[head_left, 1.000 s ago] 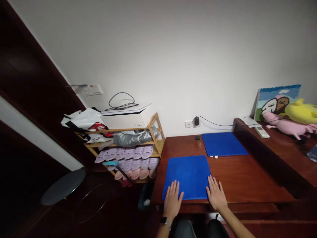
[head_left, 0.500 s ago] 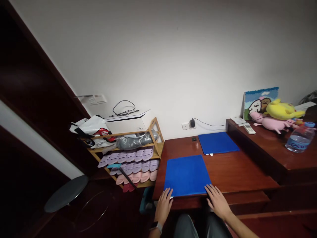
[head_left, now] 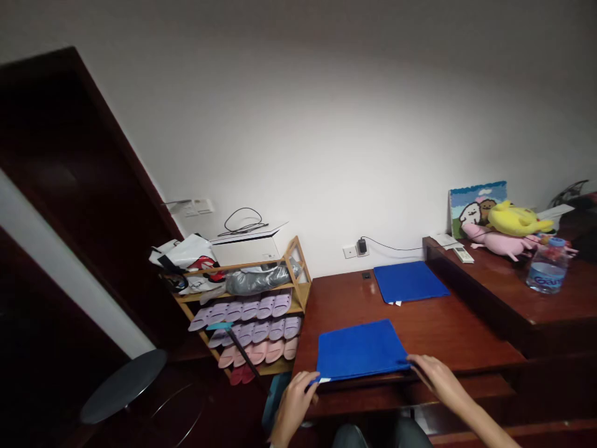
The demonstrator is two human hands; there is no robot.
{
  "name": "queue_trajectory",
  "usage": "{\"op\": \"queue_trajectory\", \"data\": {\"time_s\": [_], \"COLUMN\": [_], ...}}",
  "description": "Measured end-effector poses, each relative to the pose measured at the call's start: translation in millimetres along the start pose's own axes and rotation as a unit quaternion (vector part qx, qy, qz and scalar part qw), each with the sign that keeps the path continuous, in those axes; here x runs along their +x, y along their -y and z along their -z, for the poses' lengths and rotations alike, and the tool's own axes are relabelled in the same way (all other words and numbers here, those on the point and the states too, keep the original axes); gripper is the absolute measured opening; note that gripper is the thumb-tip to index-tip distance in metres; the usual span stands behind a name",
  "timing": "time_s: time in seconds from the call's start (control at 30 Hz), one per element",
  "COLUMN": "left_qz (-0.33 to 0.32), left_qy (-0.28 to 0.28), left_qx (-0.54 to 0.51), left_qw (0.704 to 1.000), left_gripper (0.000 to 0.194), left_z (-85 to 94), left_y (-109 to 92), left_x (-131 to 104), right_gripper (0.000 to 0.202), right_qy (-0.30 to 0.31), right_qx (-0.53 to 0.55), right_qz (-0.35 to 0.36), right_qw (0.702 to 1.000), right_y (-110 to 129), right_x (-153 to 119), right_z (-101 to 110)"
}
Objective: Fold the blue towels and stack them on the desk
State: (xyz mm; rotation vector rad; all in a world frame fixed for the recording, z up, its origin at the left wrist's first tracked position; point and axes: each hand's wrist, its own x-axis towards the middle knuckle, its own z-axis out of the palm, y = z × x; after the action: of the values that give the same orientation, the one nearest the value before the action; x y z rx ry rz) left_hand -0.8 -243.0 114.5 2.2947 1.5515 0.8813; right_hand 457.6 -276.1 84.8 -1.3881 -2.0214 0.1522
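And now left hand (head_left: 293, 399) and right hand (head_left: 433, 374), flat moments ago, pinch the near blue cloth (head_left: 359, 350) by its near corners, drawing it nearer!

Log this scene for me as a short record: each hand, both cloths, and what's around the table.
Left hand: gripping the near left corner of the front cloth, beside a white tag
Right hand: gripping its near right corner
Front cloth: blue, on the table at its near edge
Back cloth: blue, near the wall, untouched
Right side desk: bottle, remote, pink toy, yellow toy
Left side rack: slippers in rows, white box on top
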Motion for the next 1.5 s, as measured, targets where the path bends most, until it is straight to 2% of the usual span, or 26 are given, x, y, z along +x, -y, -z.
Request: {"op": "queue_trajectory", "data": {"time_s": [0.13, 0.2, 0.27, 0.33, 0.43, 0.53, 0.67, 0.77, 0.9, 1.0, 1.07, 1.13, 1.23, 1.37, 1.43, 1.5], "left_qz": [0.043, 0.054, 0.052, 0.040, 0.014, -0.013, -0.055, -0.114, -0.152, -0.164, -0.171, -0.175, -0.176, -0.171, -0.168, -0.161], "left_qy": [0.003, 0.013, 0.028, 0.049, 0.074, 0.107, 0.138, 0.081, -0.032, -0.093, -0.115, -0.118, -0.096, -0.045, -0.022, -0.010], "left_qx": [-0.092, -0.125, -0.149, -0.157, -0.153, -0.155, -0.149, -0.104, -0.057, -0.050, -0.045, -0.038, -0.020, 0.015, 0.031, 0.043], "left_qw": [0.995, 0.991, 0.987, 0.986, 0.985, 0.982, 0.978, 0.985, 0.986, 0.981, 0.978, 0.977, 0.980, 0.984, 0.985, 0.986], "left_gripper": [0.034, 0.035, 0.035, 0.033, 0.032, 0.034, 0.037, 0.034, 0.028, 0.023, 0.022, 0.022, 0.020, 0.018, 0.021, 0.023], "left_z": [46.9, 64.9, 76.1, 79.8, 71.8, 51.5, 18.5, -0.4, -19.9, -41.2, -63.5, -93.8, -152.3, -235.8, -270.4, -296.2], "left_y": [-45.1, -67.5, -87.7, -104.7, -122.2, -129.7, -136.7, -148.5, -163.1, -162.6, -156.0, -146.2, -130.2, -112.3, -103.4, -93.6], "left_x": [26.6, 45.3, 66.2, 87.9, 121.0, 161.6, 242.4, 319.8, 415.8, 460.2, 472.3, 471.3, 449.5, 397.3, 371.4, 351.9], "right_gripper": [0.035, 0.034, 0.035, 0.037, 0.038, 0.041, 0.041, 0.036, 0.022, 0.023, 0.026, 0.030, 0.031, 0.026, 0.022, 0.020], "right_qy": [0.001, -0.010, -0.020, -0.023, -0.021, 0.000, 0.026, -0.006, -0.117, -0.194, -0.220, -0.222, -0.196, -0.151, -0.126, -0.105], "right_qx": [0.031, 0.041, 0.058, 0.080, 0.108, 0.119, 0.117, 0.084, 0.015, -0.018, -0.038, -0.057, -0.068, -0.070, -0.069, -0.066], "right_qz": [0.028, 0.034, 0.035, 0.026, -0.019, -0.077, -0.108, -0.111, -0.106, -0.114, -0.138, -0.181, -0.246, -0.327, -0.366, -0.389], "right_qw": [0.999, 0.999, 0.998, 0.996, 0.994, 0.990, 0.987, 0.990, 0.987, 0.974, 0.965, 0.956, 0.947, 0.930, 0.920, 0.913], "right_y": [7.0, 9.1, 8.6, 4.6, -10.0, -38.1, -96.7, -144.9, -197.0, -229.7, -252.4, -275.7, -306.7, -330.0, -336.4, -343.2], "right_x": [14.3, 23.0, 31.7, 39.8, 52.1, 72.3, 127.4, 189.3, 273.6, 315.6, 327.4, 325.6, 301.0, 245.1, 217.0, 193.8], "right_z": [74.9, 111.7, 142.9, 167.3, 192.0, 205.4, 214.8, 223.8, 232.9, 226.5, 212.5, 190.7, 147.1, 83.1, 55.2, 33.1]}}
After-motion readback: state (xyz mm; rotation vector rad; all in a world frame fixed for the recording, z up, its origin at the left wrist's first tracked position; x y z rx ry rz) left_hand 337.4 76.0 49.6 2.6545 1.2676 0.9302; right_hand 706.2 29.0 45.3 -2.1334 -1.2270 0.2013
